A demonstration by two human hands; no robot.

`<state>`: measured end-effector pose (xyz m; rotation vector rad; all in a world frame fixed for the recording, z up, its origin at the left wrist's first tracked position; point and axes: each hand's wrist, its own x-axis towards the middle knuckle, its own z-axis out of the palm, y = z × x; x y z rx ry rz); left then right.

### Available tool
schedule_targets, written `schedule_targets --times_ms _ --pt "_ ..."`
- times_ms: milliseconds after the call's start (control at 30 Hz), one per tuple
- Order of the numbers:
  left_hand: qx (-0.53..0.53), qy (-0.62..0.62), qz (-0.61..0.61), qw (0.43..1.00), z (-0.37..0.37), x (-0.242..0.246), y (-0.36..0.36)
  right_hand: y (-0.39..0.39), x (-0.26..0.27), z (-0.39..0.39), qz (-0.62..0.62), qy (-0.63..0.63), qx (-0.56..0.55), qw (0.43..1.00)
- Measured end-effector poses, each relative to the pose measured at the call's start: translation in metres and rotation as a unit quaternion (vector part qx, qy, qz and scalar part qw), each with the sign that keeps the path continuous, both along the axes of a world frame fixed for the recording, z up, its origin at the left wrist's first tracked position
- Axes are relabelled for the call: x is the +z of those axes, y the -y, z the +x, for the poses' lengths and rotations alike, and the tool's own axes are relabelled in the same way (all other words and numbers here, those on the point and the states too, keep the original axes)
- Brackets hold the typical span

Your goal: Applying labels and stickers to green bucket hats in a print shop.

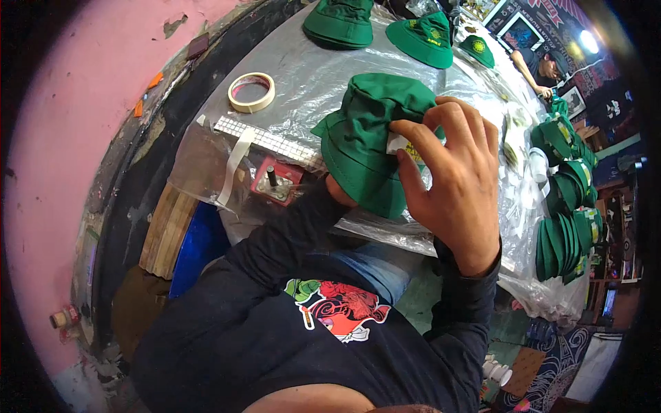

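A green cloth bucket hat (369, 139) is held up in front of me over the near edge of the table. My left hand (339, 193) is mostly hidden behind and under the hat; only a part near the wrist shows, so its fingers cannot be seen. Against the hat's right side, my right hand (454, 170) pinches a small white piece (396, 143) between thumb and index finger. That piece lies over the edge of yellow lettering on the hat. The other right fingers are bent over the hat's crown.
A plastic-covered table (304, 82) carries a masking tape roll (251, 92), a strip of white squares (268, 142) and a red-based metal device (277, 180). More green hats (338, 23) stand behind; stacked green hats (560, 242) line the right. A co-worker (542, 67) is at the far right.
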<state>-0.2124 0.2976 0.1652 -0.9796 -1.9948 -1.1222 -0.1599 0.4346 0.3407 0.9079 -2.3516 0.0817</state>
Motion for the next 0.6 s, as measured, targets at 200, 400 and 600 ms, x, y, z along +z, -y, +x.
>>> schedule_targets --times_ms 200,400,600 --pt "0.005 0.013 0.017 1.000 0.000 -0.001 0.000 0.004 0.004 -0.004 -0.012 0.002 0.029 1.000" --pt "0.011 0.027 0.037 0.999 0.004 -0.005 0.004 0.005 0.008 -0.003 0.009 0.001 0.027 1.000" --pt "0.017 0.039 0.054 0.998 0.004 -0.006 0.005 0.005 0.013 -0.005 0.018 0.031 0.024 0.999"
